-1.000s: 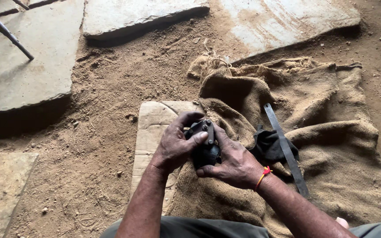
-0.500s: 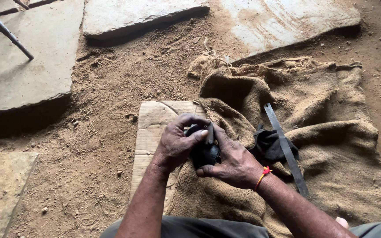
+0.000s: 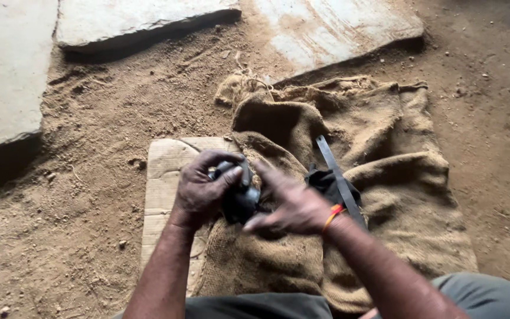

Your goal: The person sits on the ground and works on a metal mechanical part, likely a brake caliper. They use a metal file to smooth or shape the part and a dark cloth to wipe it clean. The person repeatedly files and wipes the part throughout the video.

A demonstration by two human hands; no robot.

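Burlap sacking (image 3: 385, 177) covers the dirt floor (image 3: 78, 236) before me, stone slabs (image 3: 7, 71) at its far edge. A flat metal strip (image 3: 339, 180) lies on the sacking, running from far-left to near-right across a black cloth (image 3: 324, 180). My left hand (image 3: 199, 192) is clenched around a small dark object (image 3: 240, 201), its orientation unclear, above a pale board (image 3: 163, 177). My right hand (image 3: 293, 204) pinches it with fingers half spread.

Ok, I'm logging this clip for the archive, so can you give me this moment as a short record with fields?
setting: sandy dirt ground with flat stone slabs
left hand: wrapped around a small dark object
right hand: fingers on the same object, orange thread at the wrist
under the hands: burlap sack and a pale slab
nearby: flat metal strip over a black cloth
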